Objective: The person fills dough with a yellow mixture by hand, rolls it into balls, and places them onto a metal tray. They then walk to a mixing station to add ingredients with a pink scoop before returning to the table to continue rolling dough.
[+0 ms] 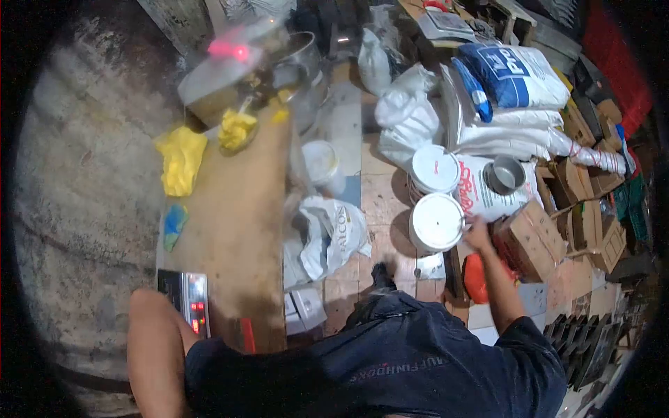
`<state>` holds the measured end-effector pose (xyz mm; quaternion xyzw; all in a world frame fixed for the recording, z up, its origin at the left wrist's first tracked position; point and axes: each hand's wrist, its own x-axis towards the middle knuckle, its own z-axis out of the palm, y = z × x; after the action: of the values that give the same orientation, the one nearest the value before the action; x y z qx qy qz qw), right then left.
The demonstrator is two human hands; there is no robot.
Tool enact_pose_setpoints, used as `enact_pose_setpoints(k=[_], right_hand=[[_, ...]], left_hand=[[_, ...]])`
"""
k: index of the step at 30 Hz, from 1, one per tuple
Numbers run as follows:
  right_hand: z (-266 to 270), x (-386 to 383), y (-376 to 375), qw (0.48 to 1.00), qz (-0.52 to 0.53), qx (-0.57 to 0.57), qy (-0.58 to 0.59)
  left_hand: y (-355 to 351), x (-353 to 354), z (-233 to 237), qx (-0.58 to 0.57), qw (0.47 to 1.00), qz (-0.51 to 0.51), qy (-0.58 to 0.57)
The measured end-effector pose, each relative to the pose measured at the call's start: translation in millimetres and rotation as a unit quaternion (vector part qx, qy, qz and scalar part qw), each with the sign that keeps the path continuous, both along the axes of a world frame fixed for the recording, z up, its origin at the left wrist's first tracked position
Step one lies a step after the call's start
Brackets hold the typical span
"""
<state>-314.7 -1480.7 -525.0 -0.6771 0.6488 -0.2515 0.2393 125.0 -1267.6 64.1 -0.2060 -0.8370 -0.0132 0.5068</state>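
My right hand is at the right edge of the nearer white bucket, fingers curled at the rim of its lid. Slight blur hides exactly how the fingertips sit. A second lidded white bucket stands just behind, against a printed white sack. A grey metal pot rests on that sack. Of my left arm only the bent elbow and forearm show; the hand is outside the view. Next to that elbow is a digital scale with lit red digits.
On the left, a wooden table bears a yellow mass in a bowl and a crumpled yellow sheet. A white plastic bag hangs beside it. Stacked sacks, a cardboard box and a red bag crowd the right.
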Motion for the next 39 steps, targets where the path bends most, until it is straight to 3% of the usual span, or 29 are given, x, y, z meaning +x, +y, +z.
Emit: enact_pose_setpoints(k=[1, 3, 4, 5, 7, 9, 10, 14, 17, 19, 20, 21, 22, 24, 26, 28, 30, 32, 33, 35, 37, 38, 39], right_hand=[[-24, 22, 4, 0.996, 0.057, -0.034, 0.054], [-48, 50, 15, 0.973, 0.088, 0.213, 0.031], [-77, 49, 20, 0.967, 0.126, 0.223, 0.005], [-76, 51, 34, 0.931, 0.041, 0.360, -0.032], [-73, 44, 54, 0.874, -0.106, 0.467, -0.079], [-121, -13, 74, 0.667, -0.145, 0.614, -0.396], [-127, -25, 78, 0.643, -0.169, 0.615, -0.424], [-147, -1, 9, 0.775, -0.208, 0.540, -0.254], [-217, 21, -95, 0.863, -0.150, 0.469, -0.111], [-269, 41, -186, 0.940, -0.071, 0.332, 0.022], [-244, 62, -245, 0.959, -0.062, 0.272, 0.041], [-208, 68, -307, 0.920, -0.104, 0.366, -0.091], [-132, 88, -381, 0.856, -0.166, 0.447, -0.201], [-107, 103, -495, 0.879, -0.146, 0.391, -0.231], [-70, 123, -596, 0.903, -0.141, 0.361, -0.184], [-40, 140, -692, 0.935, -0.089, 0.292, -0.183], [-10, 163, -767, 0.951, -0.053, 0.220, -0.209], [-22, 176, -831, 0.962, -0.041, 0.151, -0.224], [-19, 185, -846, 0.955, -0.038, 0.147, -0.254], [-29, 200, -871, 0.928, -0.051, 0.183, -0.320], [-90, 187, -881, 0.900, -0.086, 0.272, -0.331], [-76, 204, -864, 0.855, -0.145, 0.328, -0.375], [-119, 187, -859, 0.807, -0.106, 0.413, -0.408]], left_hand=[[-26, 8, -3, 0.016, 1.000, -0.008, -0.004], [-78, 19, -10, 0.052, 0.998, -0.028, -0.018], [-108, 24, -16, 0.076, 0.996, -0.033, -0.025], [-136, 30, -22, 0.104, 0.993, -0.039, -0.034], [-192, 37, -37, 0.159, 0.985, -0.052, -0.047], [-247, 44, -55, 0.196, 0.977, -0.069, -0.055], [-275, 47, -63, 0.210, 0.973, -0.072, -0.057], [-388, 55, -84, 0.262, 0.958, -0.070, -0.090], [-486, 62, -92, 0.299, 0.946, -0.053, -0.109], [-552, 71, -99, 0.344, 0.934, -0.004, -0.097], [-585, 75, -107, 0.382, 0.920, 0.041, -0.083], [-615, 80, -117, 0.428, 0.896, 0.095, -0.065], [-646, 83, -131, 0.488, 0.856, 0.167, -0.047], [-711, 92, -187, 0.629, 0.711, 0.313, -0.033], [-763, 107, -276, 0.693, 0.570, 0.431, -0.100], [-803, 140, -429, 0.502, 0.662, 0.529, -0.171], [-814, 174, -499, 0.584, 0.597, 0.457, -0.307], [-824, 199, -550, 0.679, 0.439, 0.454, -0.374], [-828, 207, -564, 0.690, 0.434, 0.456, -0.358], [-835, 227, -591, 0.680, 0.363, 0.487, -0.411], [-843, 246, -663, 0.731, 0.358, 0.473, -0.338], [-850, 256, -686, 0.765, 0.355, 0.465, -0.268], [-861, 260, -674, 0.840, 0.252, 0.441, -0.189]])
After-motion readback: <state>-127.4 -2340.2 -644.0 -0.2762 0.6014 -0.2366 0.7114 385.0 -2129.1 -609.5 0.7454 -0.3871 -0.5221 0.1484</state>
